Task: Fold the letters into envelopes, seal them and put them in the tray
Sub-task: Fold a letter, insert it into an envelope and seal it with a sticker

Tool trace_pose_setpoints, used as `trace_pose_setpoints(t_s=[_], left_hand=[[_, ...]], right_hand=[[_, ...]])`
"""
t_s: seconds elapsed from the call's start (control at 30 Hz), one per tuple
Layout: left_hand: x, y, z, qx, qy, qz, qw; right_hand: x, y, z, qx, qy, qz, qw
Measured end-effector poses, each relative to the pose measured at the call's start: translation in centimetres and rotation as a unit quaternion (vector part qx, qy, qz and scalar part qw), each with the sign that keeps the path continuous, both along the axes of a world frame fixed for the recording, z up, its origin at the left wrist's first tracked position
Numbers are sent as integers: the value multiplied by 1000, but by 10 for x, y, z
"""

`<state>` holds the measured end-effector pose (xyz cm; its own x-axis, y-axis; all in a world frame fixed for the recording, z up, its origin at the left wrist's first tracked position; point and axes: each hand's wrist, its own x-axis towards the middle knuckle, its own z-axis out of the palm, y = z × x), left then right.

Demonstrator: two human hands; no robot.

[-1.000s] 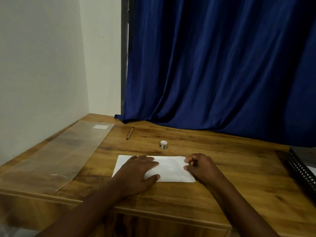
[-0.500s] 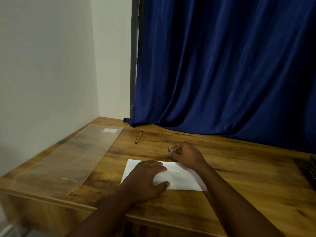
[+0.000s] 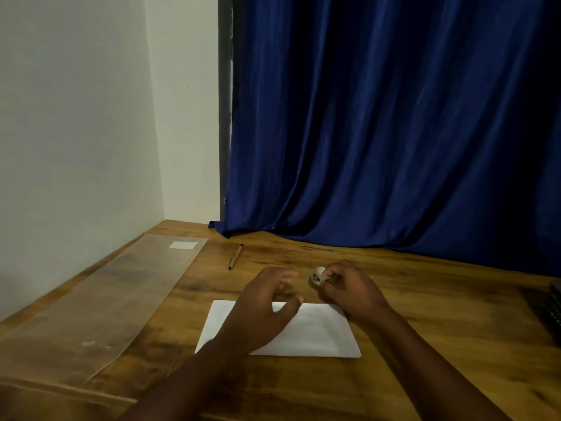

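A white envelope (image 3: 321, 332) lies flat on the wooden table (image 3: 425, 314) in front of me. My right hand (image 3: 352, 291) holds a small roll of tape (image 3: 316, 276) just above the table, beyond the envelope's far edge. My left hand (image 3: 262, 308) hovers over the envelope's left half, fingers loosely curled and holding nothing, close to the tape roll. The dark tray (image 3: 554, 305) shows only as a sliver at the right edge of the view.
A clear plastic sleeve (image 3: 100, 299) with a white label lies along the table's left side. A brown pen (image 3: 236, 256) rests behind the envelope. A blue curtain (image 3: 394, 132) hangs at the back and a pale wall stands to the left.
My right hand left the envelope, reached to the tape roll and picked it up. My left hand lifted off the envelope and rose toward the roll.
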<state>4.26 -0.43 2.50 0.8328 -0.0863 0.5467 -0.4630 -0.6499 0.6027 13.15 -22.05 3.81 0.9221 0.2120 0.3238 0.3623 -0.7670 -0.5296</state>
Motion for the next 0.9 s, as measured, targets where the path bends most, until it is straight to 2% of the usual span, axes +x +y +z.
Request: trace_pose_setpoints(t_s=[0.1,0.2,0.33,0.43,0.5,0.6,0.8,0.9], left_hand=[[31,-27,18,-131,163,-51,977],[62,-39,18,-183,237,-87,950],[80,-37,4,-258,237,-151,925],[82,-32,0,-310,237,-163,906],[83,-29,-3,-366,246,-168,882],[85,-27,-2,-420,253,-171,854],[83,-30,-1,-412,268,-188,850],[81,-30,3,-387,264,-188,863]], right_hand=[[0,-9,-5,52,-12,39,998],[0,-12,-12,90,-21,93,991],[4,-14,-17,139,-13,123,983],[4,-9,-15,215,25,110,970],[3,-4,-11,284,46,98,953],[2,-3,-8,322,65,85,941],[-1,-5,-7,358,88,93,925],[-2,-5,-5,386,91,101,912]])
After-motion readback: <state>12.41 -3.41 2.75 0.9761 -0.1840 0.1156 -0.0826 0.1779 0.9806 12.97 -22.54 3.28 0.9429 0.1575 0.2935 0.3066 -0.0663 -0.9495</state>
